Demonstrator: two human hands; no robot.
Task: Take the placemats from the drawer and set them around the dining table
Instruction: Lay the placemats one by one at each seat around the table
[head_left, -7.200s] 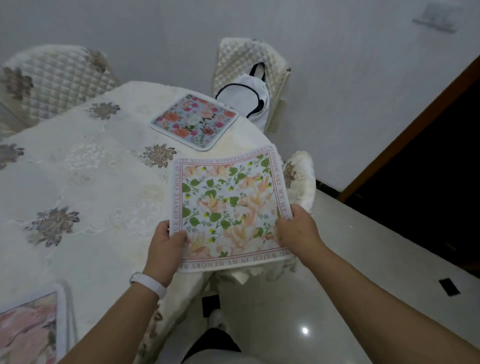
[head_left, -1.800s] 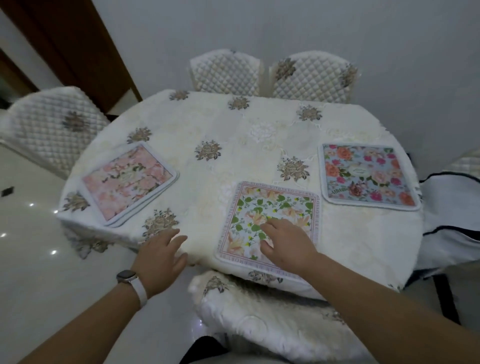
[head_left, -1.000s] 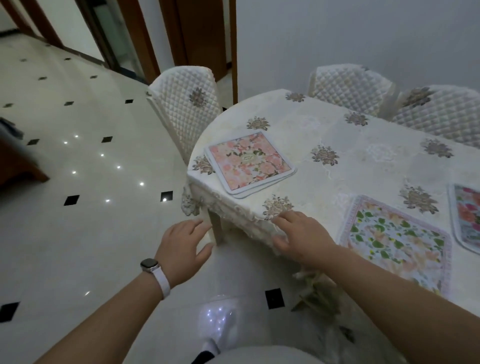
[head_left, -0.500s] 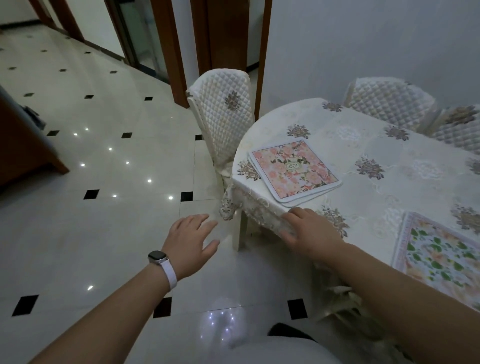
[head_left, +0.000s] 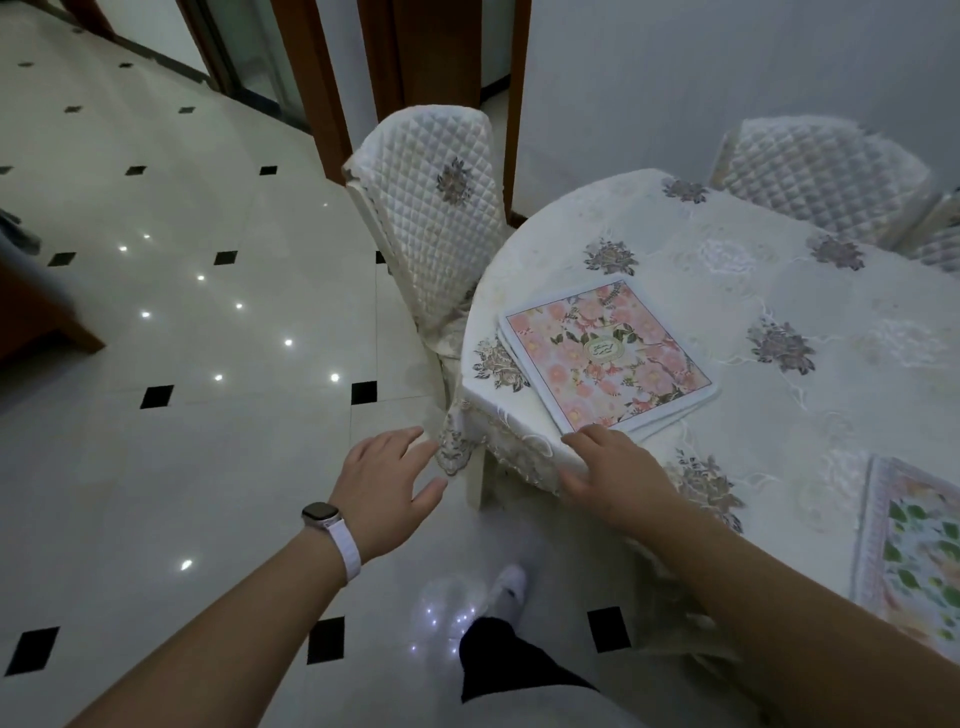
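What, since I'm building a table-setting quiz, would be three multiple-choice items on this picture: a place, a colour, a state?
1. Where does the pink placemat lie?
A. On a chair seat
B. On the table, near its rounded end
C. On the floor

2. What colour is the watch strap on the left wrist?
A. White
B. Black
C. Red

3. How is the left hand?
A. Gripping a placemat
B. Clenched in a fist
C. Open, holding nothing

Key: 1 B, it lies flat on the table top just beyond the right hand; 2 A, the band is plainly white; 3 C, its fingers are spread with nothing in them.
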